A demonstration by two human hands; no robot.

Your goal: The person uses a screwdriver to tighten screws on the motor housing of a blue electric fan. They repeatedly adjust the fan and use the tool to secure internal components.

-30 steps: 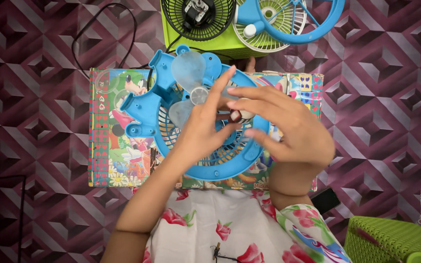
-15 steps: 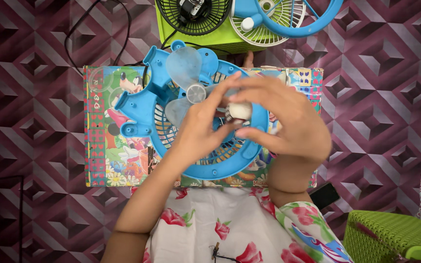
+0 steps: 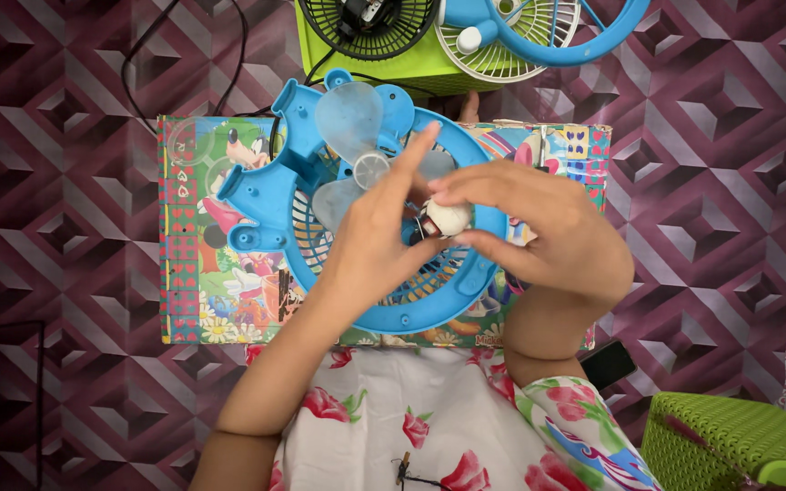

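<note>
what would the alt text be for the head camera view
Two bare hands work over a blue fan frame lying on a colourful cartoon board: the right hand pinches a small white part, and the left hand reaches toward the clear fan blades.

floor: maroon-and-pink geometric cube-pattern mat point(image 3: 65, 82) throughout | near right: lime-green woven plastic basket point(image 3: 730, 436) | far centre: lime-green plastic box point(image 3: 411, 75) | left: black cable point(image 3: 138, 64) | light: even, bright
</note>
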